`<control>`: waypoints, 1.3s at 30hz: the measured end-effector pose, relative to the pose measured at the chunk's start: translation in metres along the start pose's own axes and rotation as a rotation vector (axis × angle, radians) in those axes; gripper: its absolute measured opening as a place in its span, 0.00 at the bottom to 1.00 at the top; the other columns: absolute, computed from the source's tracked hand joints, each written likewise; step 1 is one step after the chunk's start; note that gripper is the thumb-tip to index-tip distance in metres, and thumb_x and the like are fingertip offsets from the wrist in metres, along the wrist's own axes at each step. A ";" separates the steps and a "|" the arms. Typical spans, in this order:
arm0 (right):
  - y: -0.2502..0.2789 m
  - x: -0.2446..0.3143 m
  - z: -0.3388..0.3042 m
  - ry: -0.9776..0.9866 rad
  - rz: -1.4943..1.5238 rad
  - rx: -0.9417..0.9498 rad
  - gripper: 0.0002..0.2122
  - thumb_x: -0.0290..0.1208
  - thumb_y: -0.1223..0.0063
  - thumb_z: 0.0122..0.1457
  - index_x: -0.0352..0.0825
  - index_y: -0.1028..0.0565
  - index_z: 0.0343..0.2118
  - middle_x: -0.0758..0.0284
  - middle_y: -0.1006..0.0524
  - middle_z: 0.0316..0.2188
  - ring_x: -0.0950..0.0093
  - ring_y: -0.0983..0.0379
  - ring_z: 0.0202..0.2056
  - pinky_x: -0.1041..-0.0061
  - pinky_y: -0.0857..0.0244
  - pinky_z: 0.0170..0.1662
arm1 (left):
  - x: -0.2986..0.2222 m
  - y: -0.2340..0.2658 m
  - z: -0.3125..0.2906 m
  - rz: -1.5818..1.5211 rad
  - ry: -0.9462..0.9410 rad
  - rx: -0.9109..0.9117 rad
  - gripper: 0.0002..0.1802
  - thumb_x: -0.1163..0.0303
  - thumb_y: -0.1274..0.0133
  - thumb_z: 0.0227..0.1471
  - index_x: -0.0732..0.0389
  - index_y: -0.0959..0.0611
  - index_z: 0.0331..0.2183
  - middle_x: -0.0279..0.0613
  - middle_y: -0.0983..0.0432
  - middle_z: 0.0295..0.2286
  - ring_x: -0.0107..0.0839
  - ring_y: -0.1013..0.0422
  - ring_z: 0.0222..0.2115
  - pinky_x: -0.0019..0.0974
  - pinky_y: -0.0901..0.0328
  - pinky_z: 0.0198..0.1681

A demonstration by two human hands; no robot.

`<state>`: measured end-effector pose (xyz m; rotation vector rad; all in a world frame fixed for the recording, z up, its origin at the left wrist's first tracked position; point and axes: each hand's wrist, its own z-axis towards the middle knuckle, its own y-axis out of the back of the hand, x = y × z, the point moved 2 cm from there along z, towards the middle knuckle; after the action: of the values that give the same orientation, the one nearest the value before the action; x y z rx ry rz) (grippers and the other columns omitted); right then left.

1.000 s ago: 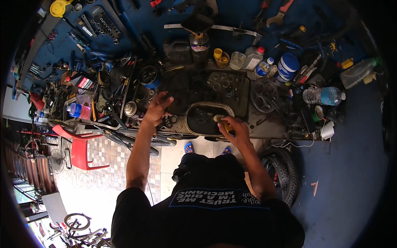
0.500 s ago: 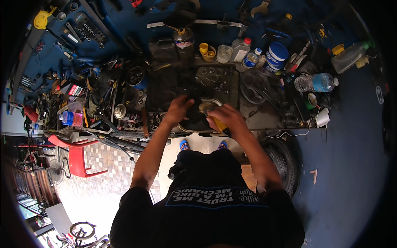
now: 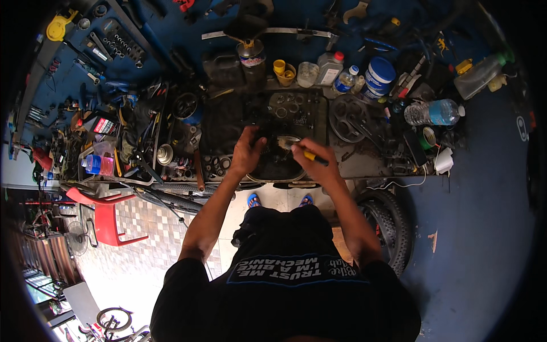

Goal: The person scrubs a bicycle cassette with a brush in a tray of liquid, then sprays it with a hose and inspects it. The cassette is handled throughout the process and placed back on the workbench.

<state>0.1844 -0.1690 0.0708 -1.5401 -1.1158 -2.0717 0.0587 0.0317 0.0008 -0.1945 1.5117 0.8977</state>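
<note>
My right hand [image 3: 320, 162] is closed round a brush [image 3: 310, 155] with a yellow and black handle. Its pale bristles point to the left, towards my left hand [image 3: 246, 153]. The left fingers are curled at a dark, greasy part that I cannot make out against the black background. Below both hands is a dark basin [image 3: 277, 179] with a lighter rim, at the front edge of the bench. Just beyond lies a black tray [image 3: 323, 108] with metal rings [image 3: 281, 112] and small loose parts on it.
Bottles, including a grey one with a red cap [image 3: 330, 68], stand along the back beside a blue and white tub [image 3: 380, 77]. Tools crowd the bench's left side. A spray can [image 3: 164, 154] stands left of my left hand. Tyres [image 3: 393, 222] lean below the bench at right.
My right hand has turned the brush: its handle now lies flatter, pointing right. My left hand has shifted slightly, staying close to the bristles.
</note>
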 end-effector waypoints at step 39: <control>-0.003 -0.046 -0.022 0.197 -0.168 0.126 0.10 0.33 0.32 0.60 0.35 0.20 0.39 0.65 0.19 0.30 0.65 0.22 0.33 0.67 0.29 0.36 | 0.049 0.036 -0.018 -1.023 0.508 0.172 0.23 0.76 0.42 0.63 0.58 0.23 0.58 0.37 0.18 0.47 0.32 0.22 0.45 0.42 0.29 0.49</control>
<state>0.1850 -0.1918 0.0248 -1.1918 -1.3104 -2.1588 0.0142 0.0637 -0.0303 -1.0184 1.6368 -0.1214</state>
